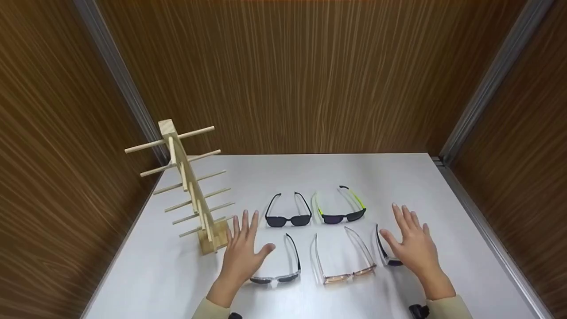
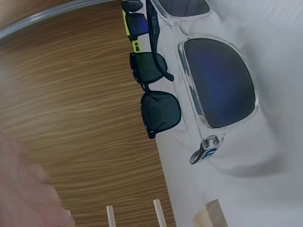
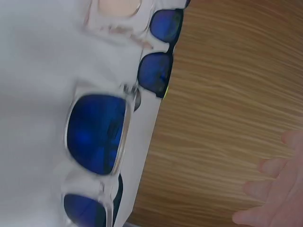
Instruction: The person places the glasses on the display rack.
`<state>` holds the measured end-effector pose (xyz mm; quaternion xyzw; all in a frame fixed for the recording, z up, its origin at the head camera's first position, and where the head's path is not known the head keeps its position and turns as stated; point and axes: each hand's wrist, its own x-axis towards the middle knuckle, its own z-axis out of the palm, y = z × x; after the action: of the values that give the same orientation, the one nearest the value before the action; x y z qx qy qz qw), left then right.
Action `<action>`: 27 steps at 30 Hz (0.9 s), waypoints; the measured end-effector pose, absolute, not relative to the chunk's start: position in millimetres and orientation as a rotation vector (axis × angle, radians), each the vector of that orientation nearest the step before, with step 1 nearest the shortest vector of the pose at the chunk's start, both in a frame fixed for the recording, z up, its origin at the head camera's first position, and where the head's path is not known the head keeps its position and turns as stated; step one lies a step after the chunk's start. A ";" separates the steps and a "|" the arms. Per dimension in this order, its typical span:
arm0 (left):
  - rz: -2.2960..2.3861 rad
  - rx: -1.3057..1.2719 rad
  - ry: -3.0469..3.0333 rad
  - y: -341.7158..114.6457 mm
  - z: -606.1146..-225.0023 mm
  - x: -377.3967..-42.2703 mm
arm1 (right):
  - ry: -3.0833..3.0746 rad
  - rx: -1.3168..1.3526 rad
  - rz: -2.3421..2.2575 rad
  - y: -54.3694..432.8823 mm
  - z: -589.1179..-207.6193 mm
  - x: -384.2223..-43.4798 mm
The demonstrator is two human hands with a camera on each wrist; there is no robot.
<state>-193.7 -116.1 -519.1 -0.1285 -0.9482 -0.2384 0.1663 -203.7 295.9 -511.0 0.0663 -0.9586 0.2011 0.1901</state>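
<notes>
My left hand (image 1: 241, 257) is spread with straight fingers above clear-framed sunglasses (image 1: 288, 278), covering part of them in the head view. Over the front right, my right hand (image 1: 415, 248) is spread too, partly hiding another pair of sunglasses (image 1: 392, 261) with a dark temple. Neither hand holds anything. Between them lie pinkish clear-framed glasses (image 1: 350, 277) with orange-tinted lower lenses. Behind stand black sunglasses (image 1: 288, 220) and black sunglasses with yellow-green temples (image 1: 343, 217). All pairs have unfolded temples where these show.
A wooden rack (image 1: 190, 177) with several pegs on both sides stands at the left of the white table (image 1: 381, 173), its base near my left fingers. Wood-grain panels (image 1: 283, 75) enclose the back and sides. A metal rail (image 1: 483, 221) runs beside the table's right edge.
</notes>
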 end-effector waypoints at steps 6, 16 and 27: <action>-1.063 -0.311 -2.579 -133.0 -522.8 -182.4 | -2.660 0.164 0.803 273.1 -510.5 -198.0; -1.454 -0.124 -2.496 -151.0 -536.0 -171.7 | -2.427 0.384 1.227 225.9 -527.9 -201.1; -1.741 0.169 -2.428 -163.1 -557.6 -170.1 | -2.413 0.545 1.405 174.1 -548.2 -195.6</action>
<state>-170.1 -163.1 -557.6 0.0564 -0.8092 -0.5800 0.0744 -195.6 174.1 -548.2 0.1896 -0.8389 0.4883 0.1478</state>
